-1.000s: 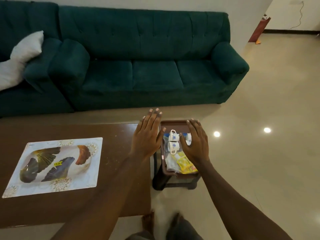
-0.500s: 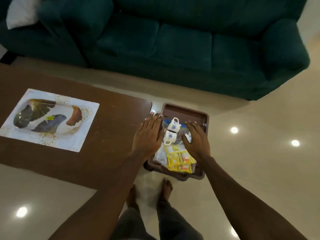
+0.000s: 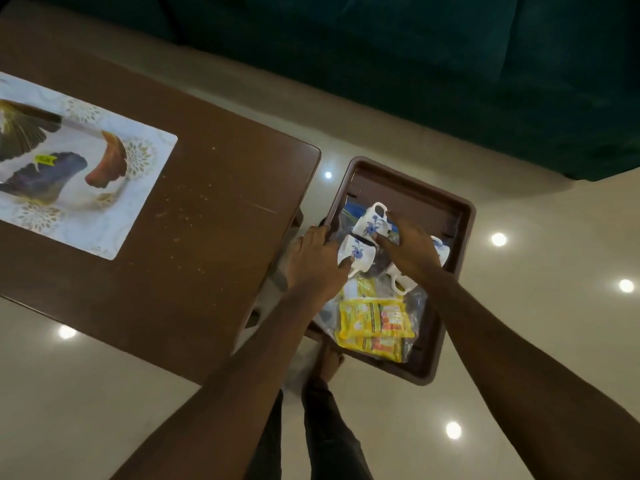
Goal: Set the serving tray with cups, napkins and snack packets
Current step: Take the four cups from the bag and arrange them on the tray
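**Inspector:** How far along is the task looking?

**Assistant:** Barely begun, in my judgement. The serving tray [image 3: 145,188], the pale printed one, is lying flat on the brown desk [image 3: 214,216] and is carrying nothing. All the supplies are sitting in a brown bin [image 3: 460,216] just beside the desk's end, on some low stand that is mostly hidden.

**Inspector:** What is sitting in the bin?

**Assistant:** White cups with blue flowers. The upper cup [image 3: 372,223] is lying tipped, handle up; the lower cup [image 3: 356,252] is touching it. Parts of two more are showing beyond the right hand. Yellow snack packets [image 3: 375,322] are stacked at the near end, inside clear plastic wrapping. I cannot make out napkins for certain.

**Inspector:** And the hands?

**Assistant:** The left hand [image 3: 313,268] is closing round the lower cup, thumb on its rim, fingers at the bin's edge. The right hand [image 3: 412,251] is resting over the upper cup with its thumb against the base; whether it is gripping, I cannot tell.

**Inspector:** Remaining work?

**Assistant:** Everything: cups, napkins and packets are all waiting to go across.
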